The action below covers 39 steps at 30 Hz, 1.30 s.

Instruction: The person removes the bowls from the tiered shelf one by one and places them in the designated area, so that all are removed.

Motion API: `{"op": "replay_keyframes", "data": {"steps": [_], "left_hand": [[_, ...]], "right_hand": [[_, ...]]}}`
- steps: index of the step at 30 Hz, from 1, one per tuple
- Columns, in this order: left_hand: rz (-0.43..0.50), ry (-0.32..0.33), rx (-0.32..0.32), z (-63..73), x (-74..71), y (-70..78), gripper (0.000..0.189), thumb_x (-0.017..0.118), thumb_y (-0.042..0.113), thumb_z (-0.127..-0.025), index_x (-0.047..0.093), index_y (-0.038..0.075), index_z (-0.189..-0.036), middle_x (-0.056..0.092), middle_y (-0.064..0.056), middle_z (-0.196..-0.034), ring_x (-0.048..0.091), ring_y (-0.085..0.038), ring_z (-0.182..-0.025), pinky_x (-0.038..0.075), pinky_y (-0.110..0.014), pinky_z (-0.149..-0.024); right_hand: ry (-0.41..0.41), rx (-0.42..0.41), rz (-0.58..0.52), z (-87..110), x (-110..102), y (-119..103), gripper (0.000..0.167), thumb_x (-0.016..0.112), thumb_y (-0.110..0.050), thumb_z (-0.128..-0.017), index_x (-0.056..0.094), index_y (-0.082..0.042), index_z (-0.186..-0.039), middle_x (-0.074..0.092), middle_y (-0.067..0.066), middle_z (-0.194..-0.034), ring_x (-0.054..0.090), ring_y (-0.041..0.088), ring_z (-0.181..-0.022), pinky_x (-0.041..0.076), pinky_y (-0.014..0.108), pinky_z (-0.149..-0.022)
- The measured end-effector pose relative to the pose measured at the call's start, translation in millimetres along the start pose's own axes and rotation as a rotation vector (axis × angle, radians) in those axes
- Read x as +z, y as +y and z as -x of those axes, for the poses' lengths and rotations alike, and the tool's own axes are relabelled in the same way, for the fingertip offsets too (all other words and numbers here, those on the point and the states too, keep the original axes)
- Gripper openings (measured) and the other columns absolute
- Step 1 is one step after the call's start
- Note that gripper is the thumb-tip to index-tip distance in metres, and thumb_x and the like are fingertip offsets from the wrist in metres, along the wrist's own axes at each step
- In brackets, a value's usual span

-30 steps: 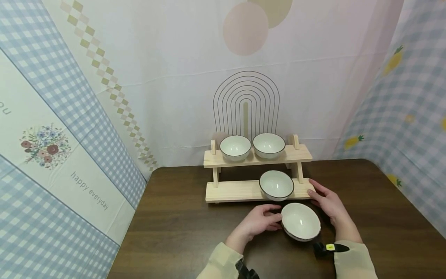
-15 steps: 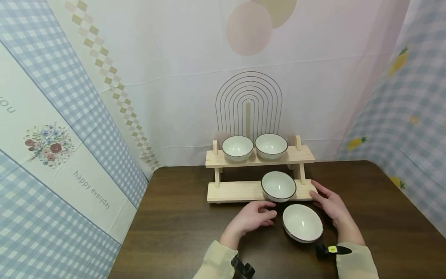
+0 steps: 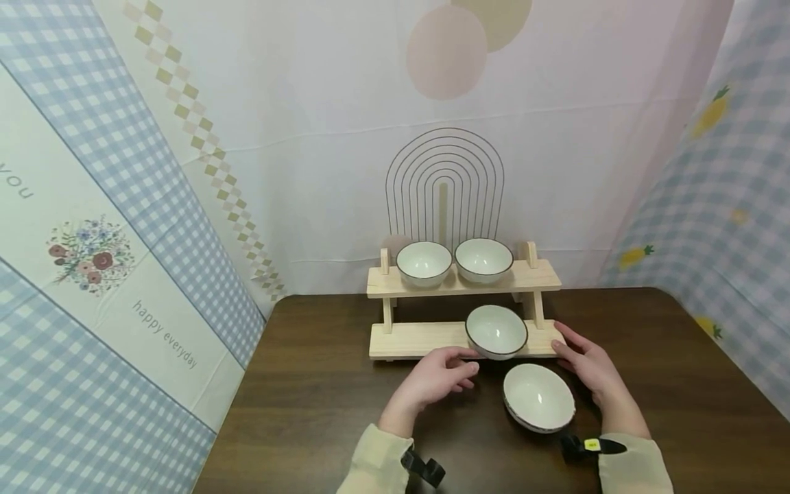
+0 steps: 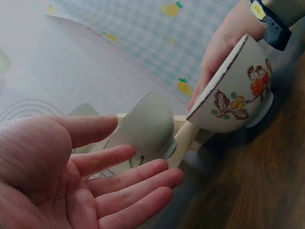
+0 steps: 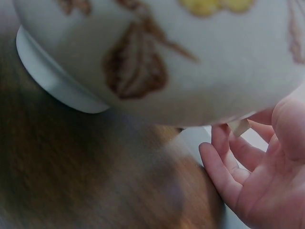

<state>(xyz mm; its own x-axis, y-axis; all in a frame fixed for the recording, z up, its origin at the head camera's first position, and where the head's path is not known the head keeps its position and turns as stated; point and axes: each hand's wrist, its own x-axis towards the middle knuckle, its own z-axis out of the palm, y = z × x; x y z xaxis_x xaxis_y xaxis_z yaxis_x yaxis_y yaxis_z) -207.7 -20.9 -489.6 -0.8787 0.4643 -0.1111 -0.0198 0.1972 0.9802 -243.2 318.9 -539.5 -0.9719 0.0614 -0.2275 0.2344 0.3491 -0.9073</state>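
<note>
My left hand [image 3: 435, 377] hovers at the front edge of the lower shelf with fingers extended and spread, holding nothing. In the left wrist view its fingers overlap a white dark-rimmed bowl [image 4: 147, 121], which stands on the lower tier of a light wooden two-tier rack [image 3: 420, 336]. My right hand [image 3: 592, 367] touches the right end of that tier, fingers fairly straight. Between the hands, a larger white bowl [image 3: 538, 398] sits on the table; painted leaves and berries decorate its outside [image 4: 238, 98]. In the right wrist view this bowl hides part of the right fingers.
Two more white dark-rimmed bowls, a left one [image 3: 424, 264] and a right one [image 3: 484, 261], stand side by side on the upper tier. The rack stands toward the back of the dark wooden table [image 3: 308, 398]. Printed cloth [image 3: 333, 171] hangs behind and at both sides.
My left hand has moved left, away from the larger bowl on the table, and slightly up toward the lower shelf. The right hand stays at the rack's end. The whole head view has shifted slightly.
</note>
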Motion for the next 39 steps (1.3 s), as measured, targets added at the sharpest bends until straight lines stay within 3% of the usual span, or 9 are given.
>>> {"op": "replay_keyframes", "data": {"steps": [4, 10, 16, 23, 29, 32, 39], "left_hand": [[0.036, 0.035, 0.026, -0.1, 0.3, 4.4, 0.032, 0.066, 0.022, -0.108, 0.07, 0.005, -0.135, 0.076, -0.014, -0.116, 0.077, -0.03, -0.096, 0.065, -0.043, -0.086], [0.067, 0.067, 0.077, -3.7, 0.9, 8.7, 0.029, 0.063, 0.018, -0.109, 0.071, 0.002, -0.132, 0.075, -0.014, -0.112, 0.077, -0.031, -0.097, 0.065, -0.047, -0.087], [0.097, 0.109, 0.122, -9.1, 2.4, 9.1, 0.03, 0.063, 0.016, -0.109, 0.069, 0.001, -0.134, 0.074, -0.019, -0.111, 0.077, -0.034, -0.095, 0.066, -0.045, -0.083], [0.093, 0.219, 0.151, -16.1, 3.7, 12.3, 0.037, 0.064, 0.015, -0.108, 0.064, 0.002, -0.143, 0.074, -0.019, -0.109, 0.077, -0.03, -0.089, 0.066, -0.035, -0.077], [0.078, 0.277, 0.151, -23.2, 3.8, 11.6, 0.038, 0.067, 0.014, -0.106, 0.065, 0.001, -0.142, 0.074, -0.017, -0.104, 0.077, -0.027, -0.082, 0.065, -0.031, -0.072], [0.047, 0.295, 0.152, -26.3, 1.7, 10.1, 0.039, 0.068, 0.013, -0.105, 0.065, 0.001, -0.141, 0.074, -0.016, -0.102, 0.077, -0.03, -0.081, 0.065, -0.031, -0.07], [-0.121, 0.278, 0.145, -35.2, -7.1, 10.7, 0.043, 0.067, 0.018, -0.105, 0.062, 0.004, -0.145, 0.072, -0.008, -0.1, 0.076, -0.036, -0.083, 0.062, -0.027, -0.065]], "right_hand": [[-0.011, 0.003, -0.005, -0.5, -2.5, 1.5, 0.072, 0.057, -0.045, -0.111, 0.026, -0.018, -0.171, 0.015, 0.024, -0.175, 0.038, 0.043, -0.152, 0.054, 0.04, -0.109], [-0.014, 0.001, -0.01, -0.9, -5.9, 3.2, 0.073, 0.057, -0.046, -0.11, 0.026, -0.018, -0.171, 0.016, 0.024, -0.175, 0.039, 0.042, -0.151, 0.056, 0.034, -0.105], [-0.016, -0.003, -0.013, -1.0, -7.5, 2.8, 0.074, 0.058, -0.047, -0.11, 0.027, -0.017, -0.17, 0.017, 0.023, -0.175, 0.039, 0.041, -0.151, 0.057, 0.03, -0.103], [-0.019, -0.009, -0.017, -4.3, -6.4, 1.4, 0.074, 0.059, -0.045, -0.11, 0.027, -0.016, -0.17, 0.016, 0.022, -0.175, 0.038, 0.041, -0.152, 0.058, 0.026, -0.1], [-0.028, -0.005, -0.019, -10.0, -4.5, 1.0, 0.073, 0.059, -0.045, -0.11, 0.027, -0.017, -0.17, 0.016, 0.022, -0.175, 0.037, 0.04, -0.152, 0.056, 0.033, -0.106], [-0.032, -0.005, -0.015, -12.7, -5.2, 0.3, 0.073, 0.058, -0.045, -0.11, 0.027, -0.017, -0.17, 0.017, 0.022, -0.175, 0.037, 0.041, -0.153, 0.054, 0.038, -0.109], [-0.035, -0.005, -0.011, -15.5, -7.9, -2.3, 0.071, 0.057, -0.043, -0.111, 0.027, -0.017, -0.17, 0.017, 0.023, -0.175, 0.037, 0.041, -0.153, 0.053, 0.039, -0.11]]}}
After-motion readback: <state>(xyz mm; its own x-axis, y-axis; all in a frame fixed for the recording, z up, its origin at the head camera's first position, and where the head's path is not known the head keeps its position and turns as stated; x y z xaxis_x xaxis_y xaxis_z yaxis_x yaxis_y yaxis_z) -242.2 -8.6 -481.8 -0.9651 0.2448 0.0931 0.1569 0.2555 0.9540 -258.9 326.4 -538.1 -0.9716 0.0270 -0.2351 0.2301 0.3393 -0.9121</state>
